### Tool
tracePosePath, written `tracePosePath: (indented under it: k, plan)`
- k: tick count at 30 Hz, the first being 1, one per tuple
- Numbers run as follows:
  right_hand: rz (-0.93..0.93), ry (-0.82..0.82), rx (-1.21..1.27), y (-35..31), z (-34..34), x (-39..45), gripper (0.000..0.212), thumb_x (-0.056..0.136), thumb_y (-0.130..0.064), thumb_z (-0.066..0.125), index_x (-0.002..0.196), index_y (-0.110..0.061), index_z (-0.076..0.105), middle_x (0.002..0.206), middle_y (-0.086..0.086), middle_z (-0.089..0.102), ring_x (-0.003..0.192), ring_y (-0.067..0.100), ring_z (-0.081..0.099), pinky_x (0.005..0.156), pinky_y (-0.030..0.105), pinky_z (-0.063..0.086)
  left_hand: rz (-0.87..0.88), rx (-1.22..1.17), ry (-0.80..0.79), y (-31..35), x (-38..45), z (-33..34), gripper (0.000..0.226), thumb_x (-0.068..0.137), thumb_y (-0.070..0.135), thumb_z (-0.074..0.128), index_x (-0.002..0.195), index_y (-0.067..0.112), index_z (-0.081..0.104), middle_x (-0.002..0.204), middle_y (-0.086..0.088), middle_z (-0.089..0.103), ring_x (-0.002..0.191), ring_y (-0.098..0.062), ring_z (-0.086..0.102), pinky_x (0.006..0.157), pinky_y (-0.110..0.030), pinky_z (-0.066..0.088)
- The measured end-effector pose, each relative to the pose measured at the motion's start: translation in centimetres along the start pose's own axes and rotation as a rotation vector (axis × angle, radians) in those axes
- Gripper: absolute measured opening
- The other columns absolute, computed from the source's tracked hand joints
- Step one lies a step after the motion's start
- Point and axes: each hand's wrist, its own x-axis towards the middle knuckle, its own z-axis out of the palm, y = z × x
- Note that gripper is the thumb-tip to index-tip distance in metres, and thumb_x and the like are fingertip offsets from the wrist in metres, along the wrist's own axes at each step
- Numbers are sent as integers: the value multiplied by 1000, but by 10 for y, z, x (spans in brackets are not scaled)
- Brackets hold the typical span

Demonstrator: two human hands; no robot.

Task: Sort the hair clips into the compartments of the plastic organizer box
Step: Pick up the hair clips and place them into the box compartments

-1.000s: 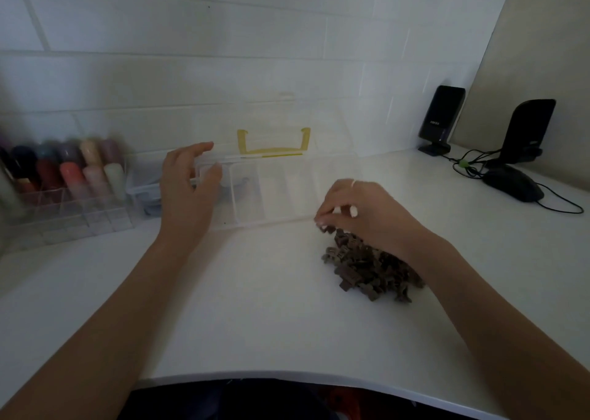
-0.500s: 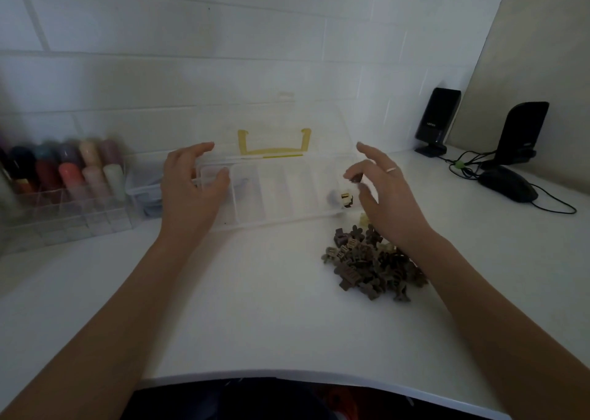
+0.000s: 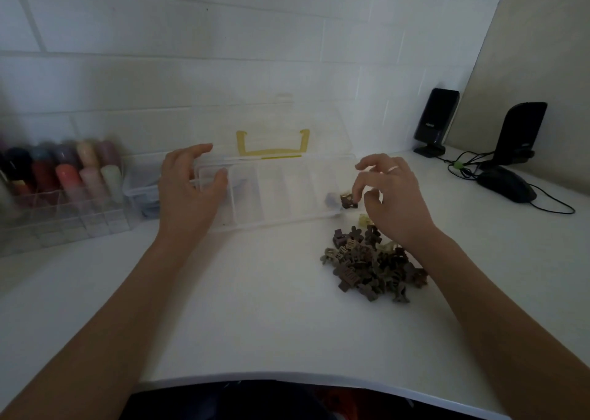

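Now the left hand (image 3: 188,196) grips the left end of the clear box (image 3: 277,222), the right hand (image 3: 394,205) hangs loose and empty by a brown clip (image 3: 348,201) in the rightmost slot, and more clips (image 3: 370,261) lie piled on the surface (image 3: 255,308).

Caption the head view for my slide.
Sorting: left hand grips the clear organizer box while right hand reaches a brown hair clip in its rightmost compartment; clip pile nearby.
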Motion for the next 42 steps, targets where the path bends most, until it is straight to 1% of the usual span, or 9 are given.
tracePosePath:
  k: [5, 12, 19, 22, 24, 28, 34, 39, 42]
  plan:
    - [48, -226, -226, 4, 3, -5, 62, 76, 2, 45, 126, -32, 56, 154, -3, 25, 132, 27, 24, 102, 45, 26, 6, 12, -7, 0, 0, 0, 41, 75, 25, 61, 116, 21, 60, 115, 4, 50, 100, 0, 46, 80, -3, 35]
    - [48, -135, -138, 2, 0, -1, 44, 72, 12, 44, 84, -22, 69, 144, 1, 42, 131, 28, 31, 99, 44, 25, 7, 17, -5, 2, 0, -1, 42, 75, 23, 61, 117, 20, 60, 113, 7, 48, 101, -3, 47, 86, -18, 39]
    - [76, -266, -162, -2, 2, -4, 71, 74, 8, 42, 134, -29, 44, 154, -5, 23, 134, 23, 23, 102, 44, 28, 1, 16, -3, 1, 0, -1, 41, 75, 23, 61, 116, 19, 61, 114, 5, 49, 102, -3, 46, 80, 1, 33]
    - [49, -182, -72, -6, -3, -2, 61, 79, 4, 46, 129, -31, 50, 141, -4, 43, 126, 18, 35, 100, 39, 29, 3, 15, -5, 1, -1, -1, 41, 75, 23, 61, 116, 20, 61, 113, 5, 49, 102, -3, 46, 79, 0, 33]
    - [2, -142, -10, -10, -8, -1, 39, 83, -5, 53, 113, -29, 60, 110, -7, 60, 96, 9, 50, 86, 30, 39, 10, 19, -5, 1, 0, -1, 41, 75, 23, 61, 116, 19, 61, 113, 4, 49, 98, 3, 44, 78, 1, 32]
    - [9, -270, 117, -20, -22, 1, 8, 86, -19, 62, 83, -26, 66, 43, -10, 47, 40, 10, 42, 49, 18, 34, 10, 25, -5, 0, 0, -1, 40, 76, 19, 63, 116, 19, 61, 113, 4, 49, 99, -2, 46, 79, -2, 34]
    - [38, -585, -184, -33, -24, 2, 31, 76, -61, 62, 98, -41, 70, 57, -23, 42, 52, -3, 41, 53, 16, 26, 29, 42, 3, 1, 0, -1, 40, 77, 12, 64, 116, 17, 61, 115, -1, 51, 98, 6, 42, 82, -5, 35]
    - [43, -645, -224, -31, -20, 2, 26, 75, -61, 63, 87, -39, 69, 64, -19, 48, 61, -2, 46, 55, 19, 31, 16, 30, -6, 1, 0, -1, 40, 76, 14, 63, 116, 18, 60, 117, -5, 54, 101, -5, 48, 88, -21, 41]
    - [59, -573, -98, -32, -17, 3, 20, 75, -51, 70, 73, -32, 64, 60, -13, 53, 54, 1, 48, 53, 20, 31, 16, 21, -10, 0, 0, -1, 41, 75, 17, 62, 116, 18, 61, 117, -6, 54, 102, -11, 51, 84, -15, 40]
